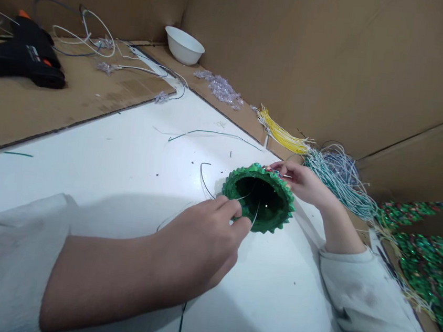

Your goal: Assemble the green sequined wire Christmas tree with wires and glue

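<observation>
Left hand pinches wire, right hand grips the cone at 4 o'clock on my feed, and tbh I reckon one hard tug could yank that wire loose.

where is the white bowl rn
In the head view, the bowl is up and left of centre, near the cardboard corner, beside the lilac pieces.

Head-worn view; facing forward, down
</observation>
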`<state>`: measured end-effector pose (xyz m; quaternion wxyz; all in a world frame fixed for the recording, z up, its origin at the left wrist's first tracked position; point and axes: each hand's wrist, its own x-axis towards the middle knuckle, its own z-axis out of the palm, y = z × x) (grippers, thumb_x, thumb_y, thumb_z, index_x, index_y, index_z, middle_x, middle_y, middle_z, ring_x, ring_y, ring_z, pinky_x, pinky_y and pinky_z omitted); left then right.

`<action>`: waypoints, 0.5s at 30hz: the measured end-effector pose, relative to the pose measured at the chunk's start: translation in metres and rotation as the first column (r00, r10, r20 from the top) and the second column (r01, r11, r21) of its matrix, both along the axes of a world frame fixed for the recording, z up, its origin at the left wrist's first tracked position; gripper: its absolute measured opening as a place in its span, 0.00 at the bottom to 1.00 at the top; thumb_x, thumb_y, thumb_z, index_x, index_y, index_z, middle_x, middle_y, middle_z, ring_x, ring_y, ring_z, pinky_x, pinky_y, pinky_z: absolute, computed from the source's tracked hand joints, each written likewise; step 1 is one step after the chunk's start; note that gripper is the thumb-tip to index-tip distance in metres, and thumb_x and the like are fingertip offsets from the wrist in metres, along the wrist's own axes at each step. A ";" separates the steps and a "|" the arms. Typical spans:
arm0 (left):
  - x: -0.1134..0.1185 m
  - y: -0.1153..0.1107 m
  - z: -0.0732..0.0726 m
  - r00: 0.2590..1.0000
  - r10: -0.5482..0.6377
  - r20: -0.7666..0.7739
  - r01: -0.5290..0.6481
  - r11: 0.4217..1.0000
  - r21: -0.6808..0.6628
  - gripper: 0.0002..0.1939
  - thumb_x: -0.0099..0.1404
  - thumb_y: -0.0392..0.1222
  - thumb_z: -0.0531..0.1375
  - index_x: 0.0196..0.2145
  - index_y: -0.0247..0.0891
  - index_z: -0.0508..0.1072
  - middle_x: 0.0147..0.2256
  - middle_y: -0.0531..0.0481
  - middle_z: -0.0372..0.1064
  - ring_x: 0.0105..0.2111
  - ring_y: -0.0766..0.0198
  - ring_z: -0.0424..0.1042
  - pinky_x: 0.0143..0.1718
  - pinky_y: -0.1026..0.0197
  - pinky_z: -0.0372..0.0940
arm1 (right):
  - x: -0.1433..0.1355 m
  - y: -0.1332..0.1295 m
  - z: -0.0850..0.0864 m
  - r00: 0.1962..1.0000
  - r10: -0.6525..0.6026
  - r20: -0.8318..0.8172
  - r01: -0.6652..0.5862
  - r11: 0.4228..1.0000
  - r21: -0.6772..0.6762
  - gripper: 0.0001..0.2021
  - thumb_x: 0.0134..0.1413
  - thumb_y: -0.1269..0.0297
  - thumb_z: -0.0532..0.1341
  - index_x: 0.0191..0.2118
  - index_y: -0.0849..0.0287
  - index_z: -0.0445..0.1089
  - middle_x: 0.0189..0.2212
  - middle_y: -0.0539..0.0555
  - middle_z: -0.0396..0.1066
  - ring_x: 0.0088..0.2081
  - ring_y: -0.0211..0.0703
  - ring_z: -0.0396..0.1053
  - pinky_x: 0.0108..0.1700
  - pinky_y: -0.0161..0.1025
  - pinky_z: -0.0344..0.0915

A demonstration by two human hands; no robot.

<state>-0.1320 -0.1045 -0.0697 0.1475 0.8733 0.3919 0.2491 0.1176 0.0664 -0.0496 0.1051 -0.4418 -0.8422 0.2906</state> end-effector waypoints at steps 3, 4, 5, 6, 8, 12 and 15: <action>0.001 -0.001 -0.001 0.999 0.041 0.030 -0.043 0.997 0.058 0.07 0.61 0.33 0.50 0.32 0.34 0.67 0.39 0.39 0.66 0.42 0.53 0.65 0.40 0.52 0.65 | 0.000 0.000 0.000 1.000 0.021 0.001 -0.021 1.000 0.015 0.10 0.49 0.62 0.60 0.26 0.55 0.56 0.47 0.57 0.67 0.49 0.48 0.67 0.49 0.44 0.65; 0.001 -0.001 -0.002 0.998 0.053 0.025 -0.055 0.996 0.073 0.07 0.61 0.33 0.50 0.32 0.34 0.68 0.40 0.38 0.67 0.43 0.53 0.65 0.41 0.51 0.65 | 0.000 0.000 0.000 1.000 0.031 -0.002 -0.031 0.999 0.022 0.10 0.49 0.62 0.60 0.26 0.55 0.56 0.46 0.57 0.67 0.49 0.48 0.67 0.49 0.43 0.65; 0.001 -0.001 -0.001 0.998 0.064 0.018 -0.065 0.993 0.094 0.07 0.60 0.33 0.50 0.31 0.34 0.68 0.40 0.38 0.67 0.44 0.52 0.65 0.41 0.51 0.65 | 0.000 0.000 -0.001 0.999 0.039 -0.008 -0.039 0.999 0.029 0.10 0.49 0.63 0.59 0.26 0.55 0.56 0.46 0.56 0.67 0.49 0.48 0.67 0.49 0.43 0.65; 0.001 -0.001 -0.001 0.997 0.074 0.005 -0.074 0.990 0.117 0.07 0.60 0.33 0.51 0.31 0.34 0.69 0.40 0.37 0.67 0.44 0.51 0.65 0.42 0.51 0.65 | 0.001 0.001 -0.001 0.999 0.045 -0.014 -0.045 0.998 0.033 0.09 0.49 0.63 0.59 0.27 0.55 0.56 0.46 0.56 0.67 0.49 0.48 0.67 0.49 0.43 0.65; 0.002 -0.002 -0.001 0.994 0.106 -0.029 -0.100 0.982 0.159 0.08 0.60 0.33 0.51 0.31 0.33 0.70 0.42 0.36 0.68 0.46 0.50 0.64 0.43 0.50 0.64 | 0.001 0.001 -0.002 0.999 0.045 -0.020 -0.044 0.998 0.035 0.09 0.49 0.63 0.60 0.27 0.55 0.56 0.46 0.56 0.67 0.49 0.48 0.67 0.48 0.43 0.65; 0.002 -0.001 -0.001 0.979 0.190 -0.069 -0.178 0.974 0.143 0.13 0.65 0.39 0.49 0.30 0.33 0.72 0.38 0.38 0.70 0.43 0.48 0.66 0.40 0.47 0.64 | 0.001 0.001 -0.003 1.000 0.020 -0.008 -0.020 0.999 0.032 0.10 0.48 0.62 0.60 0.27 0.55 0.56 0.46 0.56 0.67 0.49 0.48 0.67 0.48 0.42 0.65; 0.002 0.003 0.000 0.970 0.229 -0.087 -0.216 0.967 0.133 0.16 0.66 0.41 0.48 0.27 0.35 0.71 0.30 0.43 0.68 0.34 0.53 0.67 0.35 0.50 0.63 | 0.001 0.000 -0.003 0.999 0.023 -0.023 -0.022 0.999 0.047 0.10 0.48 0.62 0.60 0.26 0.55 0.57 0.46 0.56 0.67 0.50 0.49 0.66 0.49 0.42 0.65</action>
